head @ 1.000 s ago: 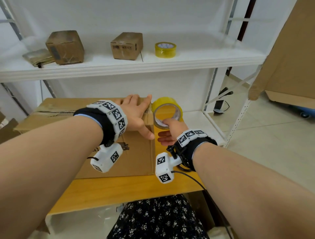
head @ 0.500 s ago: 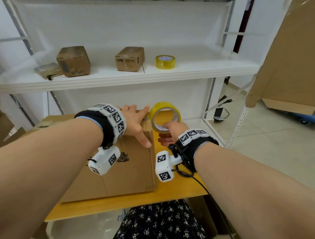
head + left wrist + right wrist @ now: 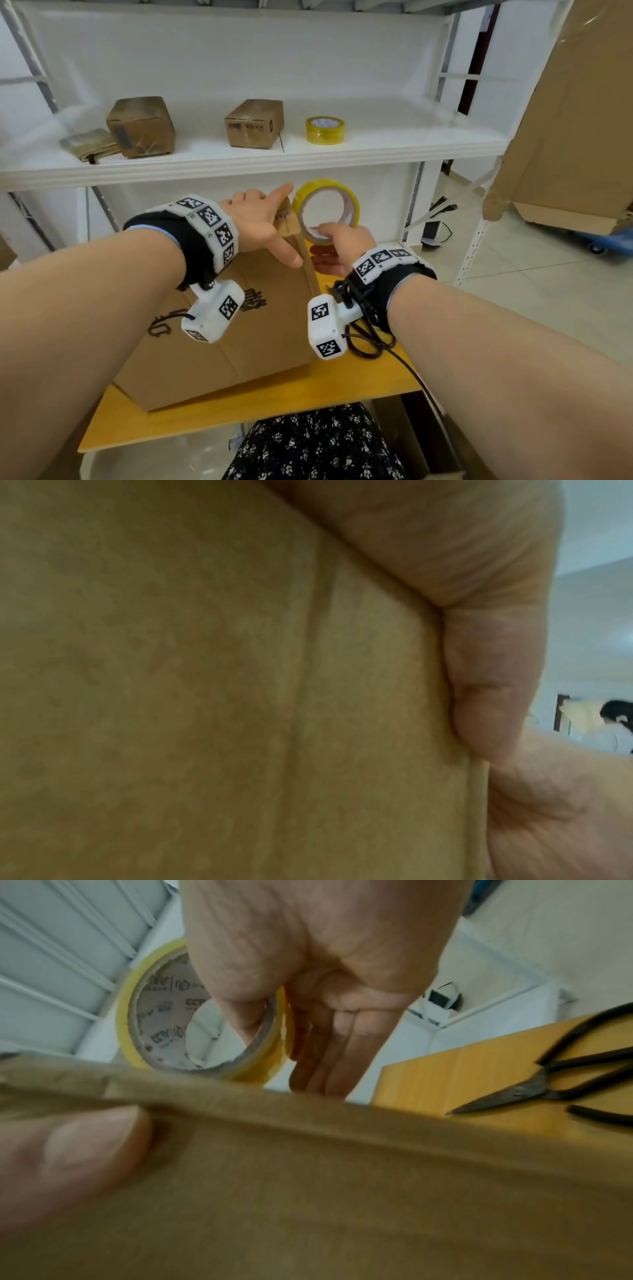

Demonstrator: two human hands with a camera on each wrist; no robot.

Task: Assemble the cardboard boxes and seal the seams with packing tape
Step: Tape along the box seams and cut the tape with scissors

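Hands at the corner of the flattened brown cardboard box [image 3: 219, 342], yellow roll of packing tape [image 3: 327, 209] right beside it.

Head view: the box lies tilted on the orange wooden table [image 3: 274, 401]; the left hand [image 3: 255, 228] grips its far right corner, thumb on the top face, while the right hand [image 3: 339, 245] holds the roll upright, thumb hooked inside the core. Left wrist view: cardboard fills the picture, the thumb [image 3: 493, 685] clamped on its edge. Right wrist view: thumb through the printed core, fingers down the roll's outer side, dark metal scissors [image 3: 555, 1085] lying on the table to the right.
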